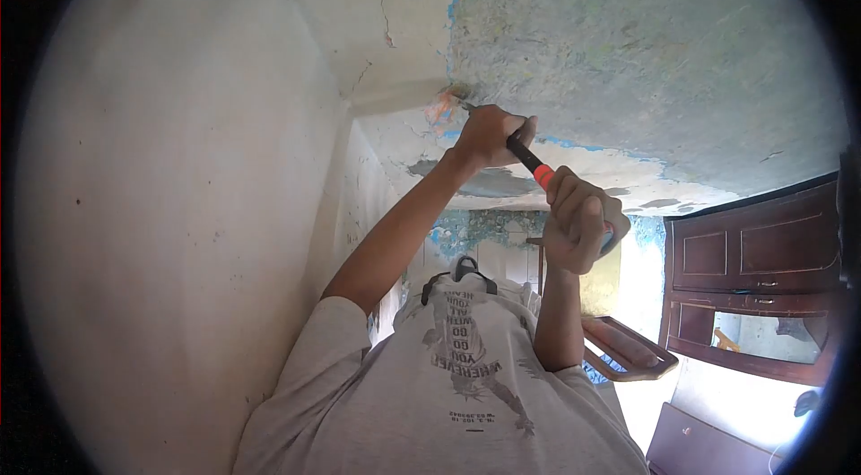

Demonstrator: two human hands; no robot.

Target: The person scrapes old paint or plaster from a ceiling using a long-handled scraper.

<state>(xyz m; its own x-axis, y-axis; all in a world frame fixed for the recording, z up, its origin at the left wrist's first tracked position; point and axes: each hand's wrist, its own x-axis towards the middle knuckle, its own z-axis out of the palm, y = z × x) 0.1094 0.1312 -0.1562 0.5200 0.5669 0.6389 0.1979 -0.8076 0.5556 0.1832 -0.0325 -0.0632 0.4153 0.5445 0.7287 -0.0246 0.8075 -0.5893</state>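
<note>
— Wall (628, 44) filled most of the view, scraped to patchy blue and grey, with cracked white plaster beside it. What stood further off?
— A dark wooden cabinet (753, 269) at the right, well apart from the hands.
— And the hands?
— Both were raised to the wall. The left hand (489, 134) was ahead, fingers clenched round the scraper (525, 155) near its blade end. The right hand (581, 226) sat behind, fingers wrapped tight on the orange grip.
— Where was the scraper?
— Held in both hands, tilted, its tip touching the wall at the edge of the blue patch.
</note>
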